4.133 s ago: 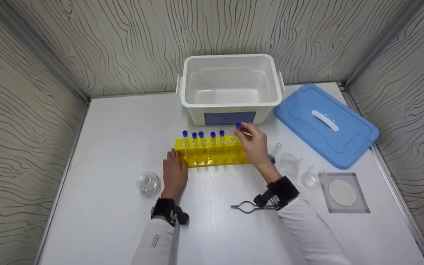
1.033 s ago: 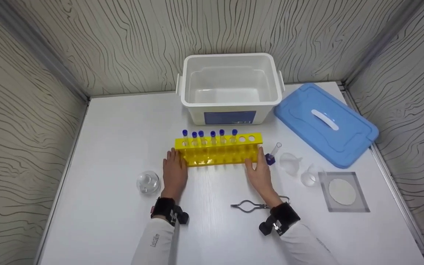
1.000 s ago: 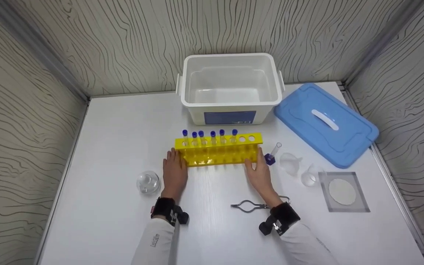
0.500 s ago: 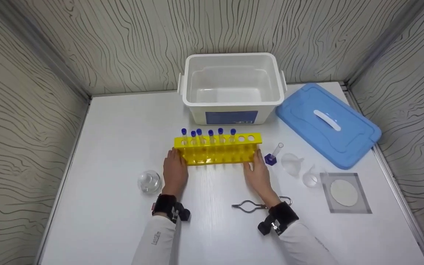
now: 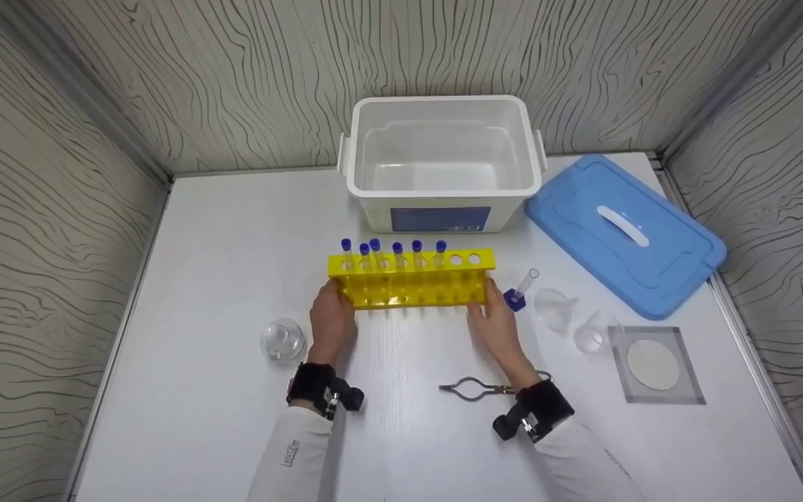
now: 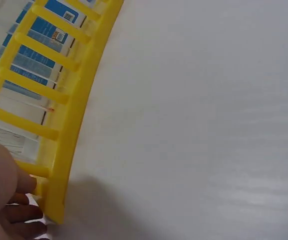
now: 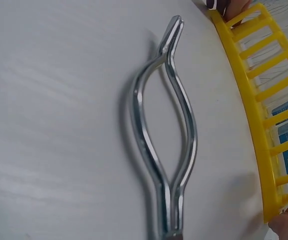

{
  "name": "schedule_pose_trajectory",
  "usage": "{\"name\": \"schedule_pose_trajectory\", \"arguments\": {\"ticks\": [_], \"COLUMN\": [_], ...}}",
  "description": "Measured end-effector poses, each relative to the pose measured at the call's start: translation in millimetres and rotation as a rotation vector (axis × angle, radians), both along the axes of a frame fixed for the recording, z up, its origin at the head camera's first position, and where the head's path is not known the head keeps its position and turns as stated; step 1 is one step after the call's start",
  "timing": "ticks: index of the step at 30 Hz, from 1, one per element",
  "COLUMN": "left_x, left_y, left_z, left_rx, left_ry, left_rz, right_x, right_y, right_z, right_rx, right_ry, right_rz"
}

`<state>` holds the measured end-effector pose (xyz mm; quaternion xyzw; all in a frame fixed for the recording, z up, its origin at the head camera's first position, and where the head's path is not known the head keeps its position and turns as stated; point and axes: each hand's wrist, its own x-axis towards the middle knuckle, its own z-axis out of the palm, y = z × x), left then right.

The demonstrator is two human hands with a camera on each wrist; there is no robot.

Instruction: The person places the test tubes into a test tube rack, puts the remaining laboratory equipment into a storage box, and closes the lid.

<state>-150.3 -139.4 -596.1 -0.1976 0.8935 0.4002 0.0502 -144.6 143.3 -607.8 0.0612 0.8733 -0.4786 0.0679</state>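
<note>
A yellow test tube rack (image 5: 412, 282) stands mid-table with several blue-capped tubes (image 5: 392, 252) in its left holes; the two rightmost holes are bare. My left hand (image 5: 332, 317) grips the rack's left end, fingers curled round its corner (image 6: 54, 200). My right hand (image 5: 493, 319) holds the right end, thumb and fingers on the end wall. In the right wrist view the rack (image 7: 256, 100) curves along the right edge. Whether the rack is off the table I cannot tell.
An open white bin (image 5: 443, 209) stands behind the rack, its blue lid (image 5: 624, 233) to the right. A round glass flask (image 5: 282, 339) lies left of my left hand. Metal tongs (image 5: 475, 389), a small cylinder (image 5: 518, 291), a funnel (image 5: 553, 307), a beaker (image 5: 590, 338) and a gauze square (image 5: 656, 364) lie right.
My right hand left the tube it set in the rack and came down to the rack's right end. My left hand's fingers have curled tighter round the left end.
</note>
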Motion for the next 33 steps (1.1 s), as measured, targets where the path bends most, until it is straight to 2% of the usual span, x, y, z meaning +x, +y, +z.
{"name": "schedule_pose_trajectory", "arguments": {"ticks": [5, 10, 13, 15, 19, 24, 33], "left_x": [-1.0, 5.9, 6.4, 5.4, 4.9, 4.5, -9.6], "left_y": [-1, -3, -3, -2, -3, -8, -31], "left_z": [10.5, 15.1, 18.7, 21.6, 25.9, 33.3, 57.4], "left_rx": [0.035, 0.032, -0.018, -0.052, -0.135, -0.206, -0.258], "left_ry": [-0.010, 0.083, 0.147, 0.180, 0.204, 0.156, -0.053], "left_rz": [0.050, 0.087, 0.069, 0.029, -0.037, -0.091, -0.173], "right_x": [-2.8, -8.9, -10.8, -10.8, -9.5, -8.5, -13.2], "right_y": [2, 3, 2, 2, 0, 0, -10], "right_z": [12.1, 19.9, 23.8, 25.4, 26.6, 29.6, 34.3], "right_rx": [-0.048, -0.129, -0.134, -0.115, -0.035, 0.029, 0.084], "right_ry": [0.001, 0.067, 0.094, 0.099, 0.092, 0.064, 0.053], "right_rz": [-0.027, -0.030, -0.025, -0.019, 0.010, 0.047, 0.118]}}
